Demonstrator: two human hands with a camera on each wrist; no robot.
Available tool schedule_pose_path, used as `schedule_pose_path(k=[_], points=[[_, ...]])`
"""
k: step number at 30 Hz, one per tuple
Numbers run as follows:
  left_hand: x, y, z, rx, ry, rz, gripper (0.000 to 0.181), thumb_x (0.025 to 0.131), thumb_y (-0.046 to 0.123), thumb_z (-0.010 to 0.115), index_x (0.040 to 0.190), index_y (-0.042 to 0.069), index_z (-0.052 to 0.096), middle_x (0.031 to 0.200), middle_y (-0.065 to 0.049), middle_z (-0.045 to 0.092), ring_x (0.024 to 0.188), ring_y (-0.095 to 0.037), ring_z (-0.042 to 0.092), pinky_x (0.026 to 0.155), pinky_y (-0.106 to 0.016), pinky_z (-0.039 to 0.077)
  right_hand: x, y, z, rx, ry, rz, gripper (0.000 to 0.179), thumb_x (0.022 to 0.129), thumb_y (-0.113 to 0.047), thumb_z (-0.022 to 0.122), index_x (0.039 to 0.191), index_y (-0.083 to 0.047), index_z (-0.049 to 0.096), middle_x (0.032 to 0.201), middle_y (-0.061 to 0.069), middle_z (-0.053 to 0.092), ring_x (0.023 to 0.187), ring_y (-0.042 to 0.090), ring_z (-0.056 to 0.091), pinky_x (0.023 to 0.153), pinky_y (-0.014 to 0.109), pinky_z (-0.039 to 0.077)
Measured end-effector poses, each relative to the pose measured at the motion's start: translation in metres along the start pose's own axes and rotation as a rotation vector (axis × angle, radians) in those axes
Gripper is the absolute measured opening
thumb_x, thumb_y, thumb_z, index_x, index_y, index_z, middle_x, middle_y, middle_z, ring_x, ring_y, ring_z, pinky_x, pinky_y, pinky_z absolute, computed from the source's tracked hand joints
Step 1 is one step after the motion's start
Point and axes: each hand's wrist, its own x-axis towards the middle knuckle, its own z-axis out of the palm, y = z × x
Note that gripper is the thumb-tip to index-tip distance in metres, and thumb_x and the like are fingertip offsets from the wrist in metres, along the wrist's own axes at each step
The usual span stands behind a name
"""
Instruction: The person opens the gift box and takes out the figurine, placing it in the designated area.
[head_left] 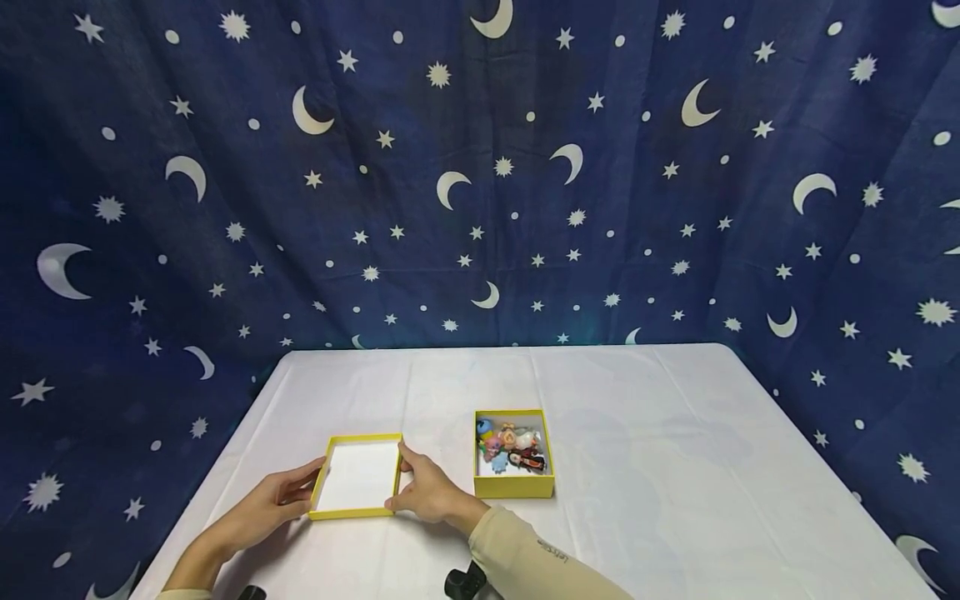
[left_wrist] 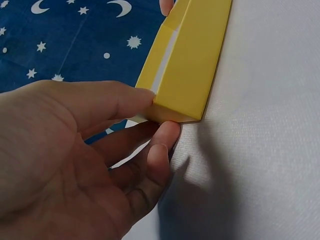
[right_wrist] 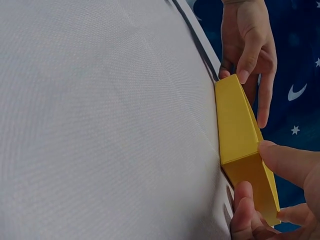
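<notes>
A shallow yellow box lid with a white inside lies hollow side up on the left part of the table. My left hand grips its left side, thumb at the rim and fingers low against the wall, as the lid's corner in the left wrist view shows. On the opposite side my right hand holds the right wall, its thumb at the near corner. Right of the hands stands a deeper yellow box, uncovered, holding several small toy figures, one of them dark-haired in dark clothes.
A white cloth covers the table. Behind it and at both sides hangs a dark blue curtain with moons and stars. Black objects show by the forearms at the lower edge.
</notes>
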Motion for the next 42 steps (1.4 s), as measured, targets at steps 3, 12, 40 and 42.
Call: schedule_pose_path(k=[3,12,40,42], points=[[-0.001,0.000,0.000,0.005,0.005,-0.006,0.074,0.099,0.014,0.063,0.155,-0.011,0.023,0.159,-0.038,0.022,0.127,-0.025,0.059,0.089,-0.014,0.053,0.000,0.000,0.000,0.002,0.000,-0.002,0.095,0.082,0.006,0.078,0.159,0.000,0.024,0.119,0.004,0.052,0.063,0.008,0.053,0.050,0.018,0.041],[-0.002,0.000,-0.002,-0.023,0.016,0.025,0.069,0.104,0.017,0.056,0.155,-0.013,0.021,0.154,-0.043,0.029,0.113,0.016,0.052,0.082,-0.019,0.054,0.000,0.003,0.001,0.027,0.020,-0.020,0.089,0.083,0.001,0.078,0.158,-0.001,0.030,0.122,0.009,0.053,0.066,0.009,0.055,0.053,0.019,0.045],[0.011,0.045,0.011,0.096,0.324,0.133,0.049,0.105,0.021,0.054,0.150,0.002,0.046,0.141,-0.027,0.058,0.117,0.005,0.059,0.089,-0.015,0.052,-0.025,-0.036,-0.033,-0.103,-0.021,-0.149,0.048,0.094,-0.023,0.071,0.139,-0.012,0.058,0.125,0.016,0.063,0.097,0.018,0.069,0.072,0.022,0.054],[0.014,0.049,0.014,0.105,0.337,0.148,0.048,0.105,0.023,0.055,0.148,0.004,0.048,0.140,-0.025,0.060,0.117,0.008,0.057,0.090,-0.014,0.052,-0.027,-0.037,-0.038,-0.108,-0.013,-0.166,0.046,0.094,-0.022,0.070,0.138,-0.012,0.059,0.125,0.017,0.063,0.097,0.018,0.068,0.074,0.022,0.054]])
